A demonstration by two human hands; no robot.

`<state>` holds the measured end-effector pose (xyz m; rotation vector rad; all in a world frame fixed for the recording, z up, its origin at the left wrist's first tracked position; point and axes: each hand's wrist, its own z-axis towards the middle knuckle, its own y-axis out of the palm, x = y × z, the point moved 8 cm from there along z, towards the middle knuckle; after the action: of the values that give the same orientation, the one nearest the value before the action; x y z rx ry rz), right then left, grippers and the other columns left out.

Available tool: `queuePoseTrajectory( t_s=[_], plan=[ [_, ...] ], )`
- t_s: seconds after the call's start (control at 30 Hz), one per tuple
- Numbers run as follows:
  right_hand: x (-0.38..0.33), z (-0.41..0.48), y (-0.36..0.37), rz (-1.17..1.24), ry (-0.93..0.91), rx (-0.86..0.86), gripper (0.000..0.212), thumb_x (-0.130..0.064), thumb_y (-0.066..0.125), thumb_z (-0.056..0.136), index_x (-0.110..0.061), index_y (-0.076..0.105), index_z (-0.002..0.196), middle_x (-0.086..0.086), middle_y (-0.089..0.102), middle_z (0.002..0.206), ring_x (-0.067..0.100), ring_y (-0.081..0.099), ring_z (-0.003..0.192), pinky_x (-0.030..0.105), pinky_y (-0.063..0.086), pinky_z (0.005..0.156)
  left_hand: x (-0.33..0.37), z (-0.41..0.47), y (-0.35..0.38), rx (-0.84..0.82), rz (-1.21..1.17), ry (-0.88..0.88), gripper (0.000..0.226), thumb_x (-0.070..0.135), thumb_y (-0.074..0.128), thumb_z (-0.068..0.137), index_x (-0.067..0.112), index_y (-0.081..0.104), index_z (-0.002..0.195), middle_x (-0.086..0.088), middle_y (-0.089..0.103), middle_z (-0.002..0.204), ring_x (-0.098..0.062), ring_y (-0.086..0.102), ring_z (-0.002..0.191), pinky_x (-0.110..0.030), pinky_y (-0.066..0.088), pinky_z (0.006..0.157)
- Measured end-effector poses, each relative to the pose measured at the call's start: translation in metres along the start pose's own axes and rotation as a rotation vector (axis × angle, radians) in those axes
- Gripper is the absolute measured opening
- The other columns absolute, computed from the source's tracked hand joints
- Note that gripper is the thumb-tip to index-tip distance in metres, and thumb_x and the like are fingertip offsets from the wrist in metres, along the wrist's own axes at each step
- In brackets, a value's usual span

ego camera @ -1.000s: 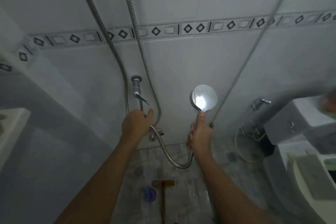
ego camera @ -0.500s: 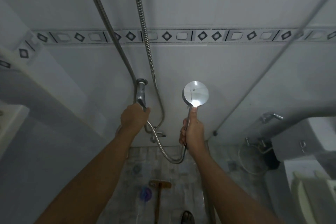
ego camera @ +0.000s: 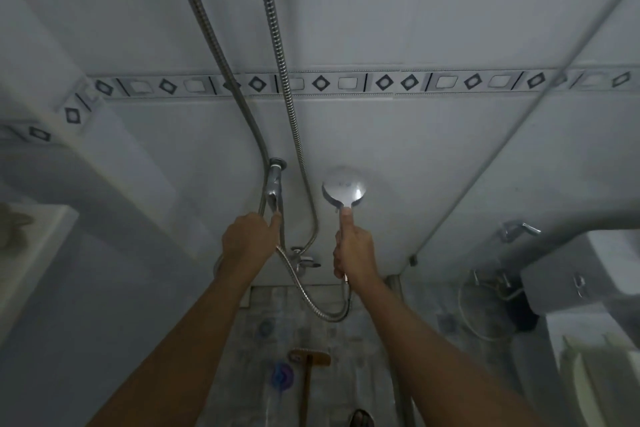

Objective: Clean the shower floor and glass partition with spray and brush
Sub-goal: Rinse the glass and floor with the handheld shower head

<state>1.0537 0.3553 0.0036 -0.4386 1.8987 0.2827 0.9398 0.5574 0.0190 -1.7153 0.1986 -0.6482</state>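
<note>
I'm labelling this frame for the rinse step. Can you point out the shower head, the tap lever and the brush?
shower head [ego camera: 344, 188]: head view, centre of the round shiny face.
tap lever [ego camera: 274, 188]: head view, chrome body above the left hand.
brush [ego camera: 310, 358]: head view, wooden head lying on the floor.

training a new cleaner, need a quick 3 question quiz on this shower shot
1. True or false: the right hand holds the shower head by its handle, its round face towards the tiled wall.
2. What is the left hand gripping?
A. the brush
B. the tap lever
C. the toilet
3. Fill in: the brush lies on the shower ____, next to a purple object.

Key
1. True; the thumb lies along the handle just under the head.
2. B; the fingers close on the tap lever on the wall.
3. floor; neither hand touches the brush.
</note>
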Motion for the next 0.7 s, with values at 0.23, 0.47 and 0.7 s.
queuePoseTrajectory(
  t_s=[0.23,0.47,0.7],
  plan=[
    [-0.039,-0.018,-0.008,0.036,-0.209,0.016,0.064,-0.072,0.042,0.09,-0.016,0.038,0.06,0.006,0.032,0.05,0.018,0.033,0.042,0.025,0.03,0.042,-0.003,-0.013,-0.018,0.03,-0.072,0.031,0.063,0.056,0.042,0.098,0.004,0.068,0.074,-0.013,0.07,0.08,-0.032,0.067,0.076,-0.033,0.051,0.067],
    [-0.075,-0.037,-0.01,0.055,-0.262,-0.006,0.064,-0.065,0.041,0.096,-0.013,0.041,0.059,0.009,0.034,0.047,0.018,0.034,0.037,0.023,0.031,0.038,0.011,-0.026,-0.038,0.087,-0.087,0.083,0.056,0.052,0.045,0.099,0.01,0.061,0.066,-0.009,0.06,0.071,-0.029,0.061,0.072,-0.03,0.041,0.063],
    [-0.077,-0.049,-0.021,0.027,-0.207,0.056,0.068,-0.071,0.041,0.093,-0.01,0.04,0.062,0.008,0.034,0.045,0.018,0.035,0.036,0.025,0.033,0.039,0.012,-0.031,-0.056,0.121,-0.072,0.132,0.058,0.057,0.044,0.098,0.008,0.066,0.074,-0.011,0.065,0.078,-0.034,0.066,0.079,-0.032,0.044,0.065]
  ],
)
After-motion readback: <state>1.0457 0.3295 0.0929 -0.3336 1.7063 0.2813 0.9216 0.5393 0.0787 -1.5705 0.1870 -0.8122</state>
